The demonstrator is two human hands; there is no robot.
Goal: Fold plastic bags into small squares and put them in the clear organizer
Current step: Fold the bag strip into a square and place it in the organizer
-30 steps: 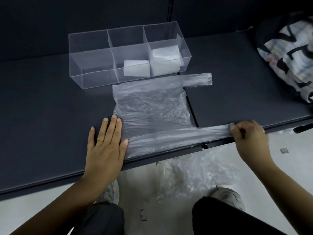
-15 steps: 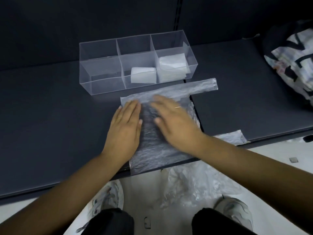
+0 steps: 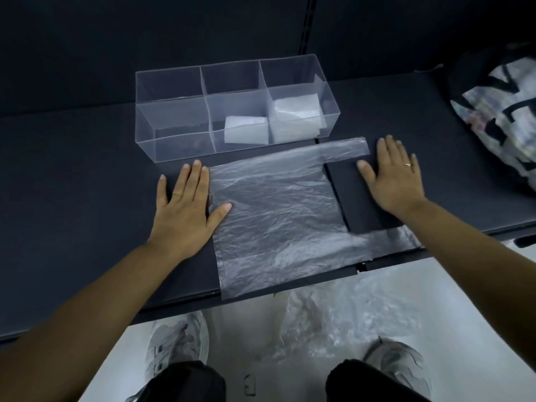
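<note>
A clear plastic bag (image 3: 278,216) lies spread flat on the dark table (image 3: 72,198), its two handles pointing right, its near edge at the table's front edge. My left hand (image 3: 185,204) lies flat at the bag's left edge, thumb resting on the plastic. My right hand (image 3: 394,178) lies flat on the bare table between the two handles, just right of the bag's body. Behind the bag stands the clear organizer (image 3: 174,132) with three compartments. A folded bag (image 3: 246,130) sits in the middle one and another folded bag (image 3: 295,117) in the right one; the left one holds nothing.
A black-and-white patterned bag (image 3: 504,111) rests at the table's far right. On the floor below the table edge lies a crumpled heap of clear plastic bags (image 3: 333,320) between my shoes (image 3: 177,343). A dark wall rises behind the organizer.
My right hand let go of the near handle, both hands swept over the middle of the bag, then slid apart to its left and right sides. The bag now lies flatter.
</note>
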